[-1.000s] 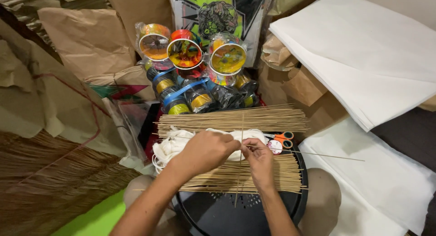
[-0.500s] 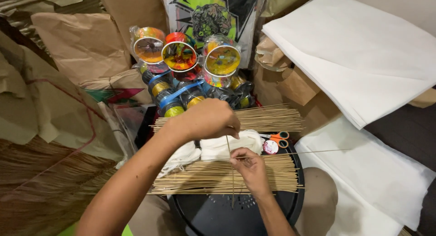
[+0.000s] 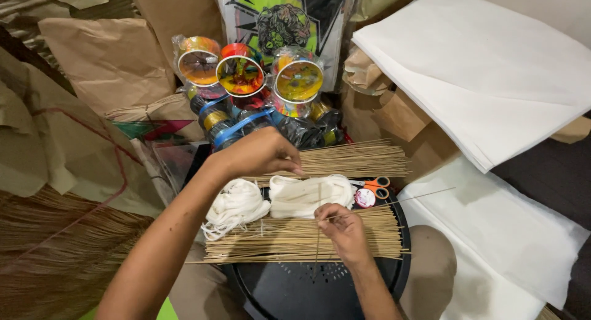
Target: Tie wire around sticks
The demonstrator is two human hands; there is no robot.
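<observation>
Right hand pinches thin stick beside white thread bundle; left hand, loosely curled, holding nothing, beyond it. Keep the pinch firm.

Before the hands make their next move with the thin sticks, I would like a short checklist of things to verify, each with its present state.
1. Right hand pinches a thin stick: ok, the stick runs out to the right from the fingers.
2. Left hand has reached the far bundle of sticks: ok, fingertips rest on it.
3. Near bundle of sticks lies flat across the black round tray: ok.
4. White string skeins lie between the bundles, apart from both hands: ok.
5. Orange-handled scissors closed: cannot tell, the blades are hidden.
</observation>
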